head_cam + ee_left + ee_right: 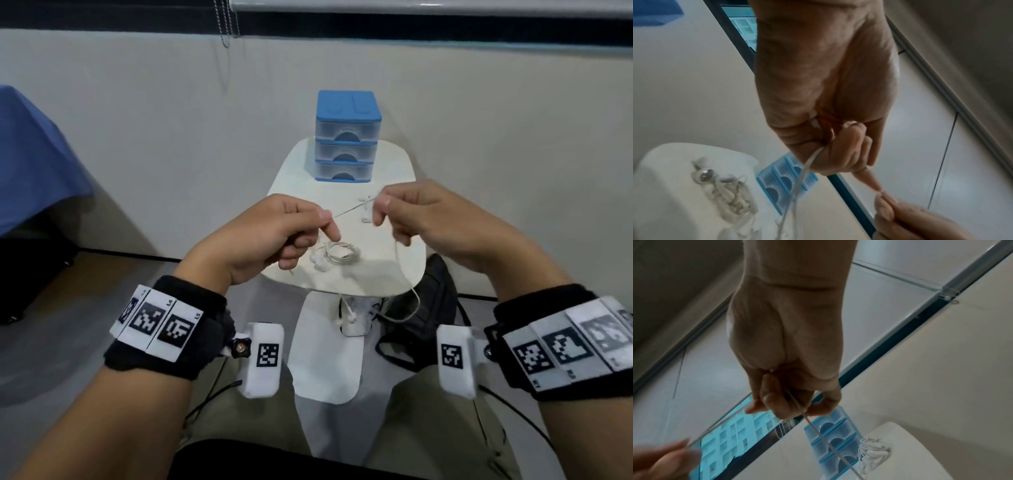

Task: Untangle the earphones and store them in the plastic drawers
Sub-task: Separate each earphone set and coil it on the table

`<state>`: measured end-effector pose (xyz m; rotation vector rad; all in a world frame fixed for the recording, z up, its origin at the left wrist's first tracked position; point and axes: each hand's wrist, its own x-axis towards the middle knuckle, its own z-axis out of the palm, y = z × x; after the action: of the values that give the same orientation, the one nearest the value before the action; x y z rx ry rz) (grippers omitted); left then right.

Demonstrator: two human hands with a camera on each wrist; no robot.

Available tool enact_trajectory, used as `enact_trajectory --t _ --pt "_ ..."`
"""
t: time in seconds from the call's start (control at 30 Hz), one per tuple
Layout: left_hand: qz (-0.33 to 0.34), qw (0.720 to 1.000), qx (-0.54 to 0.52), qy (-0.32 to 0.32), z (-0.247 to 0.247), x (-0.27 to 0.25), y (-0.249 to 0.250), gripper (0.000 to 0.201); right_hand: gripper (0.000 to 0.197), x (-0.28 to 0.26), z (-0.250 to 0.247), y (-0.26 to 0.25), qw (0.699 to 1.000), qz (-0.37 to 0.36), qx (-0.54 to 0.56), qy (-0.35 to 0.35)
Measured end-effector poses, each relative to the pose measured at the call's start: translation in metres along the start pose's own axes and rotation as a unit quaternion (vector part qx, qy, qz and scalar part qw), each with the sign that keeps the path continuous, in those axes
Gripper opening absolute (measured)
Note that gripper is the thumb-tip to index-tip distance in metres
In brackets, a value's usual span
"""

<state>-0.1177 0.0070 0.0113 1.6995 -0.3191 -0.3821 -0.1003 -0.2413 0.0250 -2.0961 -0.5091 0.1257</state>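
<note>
A thin white earphone cable (pixel 352 208) is stretched taut between my two hands above the small white table (pixel 387 270). My left hand (pixel 325 219) pinches one end between thumb and forefinger; my right hand (pixel 378 205) pinches the other. From the right hand the cable droops over the table's front edge (pixel 412 305). A coiled earphone bundle (pixel 334 255) lies on the table under my left hand. The blue three-drawer plastic unit (pixel 346 137) stands at the back, all drawers closed. The left wrist view shows my left hand (pixel 838 146), the bundle (pixel 725 191). The right wrist view shows my right hand (pixel 793 402), the cable (pixel 818 430).
More white earbuds (pixel 365 209) lie on the table just behind the stretched cable. A black bag (pixel 428 308) sits on the floor under the table's right side. A blue-covered object (pixel 27 154) stands at the far left. Blind cords (pixel 226 24) hang at the wall.
</note>
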Motion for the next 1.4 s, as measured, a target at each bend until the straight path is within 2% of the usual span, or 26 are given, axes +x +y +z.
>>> enact_trajectory --t 0.1,0.2,0.27,0.33,0.47,0.6,0.67,0.8,0.9,0.97,1.03,1.1,1.2,1.27,1.4 --pt "0.003 0.999 -0.03 -0.014 -0.001 -0.001 -0.008 0.03 0.039 0.002 -0.01 0.011 0.996 0.013 0.001 0.093" --pt "0.041 0.994 -0.099 -0.016 0.0 0.0 -0.01 0.03 0.039 0.001 -0.004 0.024 0.992 0.055 -0.034 0.104" --pt "0.076 0.984 -0.159 0.007 0.001 0.003 -0.007 0.031 0.039 -0.001 0.005 0.033 0.991 0.075 -0.082 0.069" --pt "0.098 0.977 -0.183 0.052 0.001 0.008 -0.003 0.034 0.037 -0.003 0.018 0.034 0.991 0.079 -0.107 0.002" --pt "0.103 0.967 -0.184 0.141 0.005 0.021 -0.002 0.033 0.035 -0.006 0.044 0.013 0.984 0.038 -0.111 -0.13" --pt "0.098 0.947 -0.252 0.172 0.014 0.029 -0.005 0.032 0.034 -0.006 0.05 -0.015 0.975 -0.005 -0.108 -0.196" --pt "0.106 0.95 -0.231 0.183 0.016 0.032 -0.008 0.031 0.034 -0.007 0.043 -0.028 0.975 -0.019 -0.091 -0.2" --pt "0.105 0.974 -0.11 0.165 0.022 0.031 -0.011 0.023 0.031 -0.006 0.016 -0.041 0.982 -0.021 -0.067 -0.177" --pt "0.089 0.988 -0.037 0.117 0.029 0.029 -0.01 0.029 0.029 -0.006 0.002 -0.047 0.98 -0.035 -0.101 -0.169" --pt "0.09 0.993 -0.012 0.072 0.032 0.027 -0.01 0.04 0.026 -0.004 -0.008 -0.045 0.986 -0.045 -0.1 -0.124" --pt "0.083 0.996 -0.025 0.037 0.031 0.024 -0.01 0.045 0.024 0.002 -0.017 -0.034 0.995 -0.048 -0.077 -0.029" --pt "0.082 0.992 -0.093 0.009 0.03 0.021 -0.007 0.047 0.025 0.009 -0.019 -0.018 0.997 -0.03 -0.034 0.058" --pt "0.088 0.972 -0.216 0.018 0.025 0.022 0.002 0.043 0.027 0.019 -0.001 0.004 0.995 0.013 -0.002 0.098" --pt "0.108 0.958 -0.257 0.066 0.023 0.026 0.008 0.037 0.03 0.022 0.017 0.013 0.997 0.049 -0.015 0.055" --pt "0.13 0.955 -0.225 0.141 0.024 0.037 0.006 0.029 0.033 0.015 0.039 0.008 0.988 0.065 -0.071 -0.122"
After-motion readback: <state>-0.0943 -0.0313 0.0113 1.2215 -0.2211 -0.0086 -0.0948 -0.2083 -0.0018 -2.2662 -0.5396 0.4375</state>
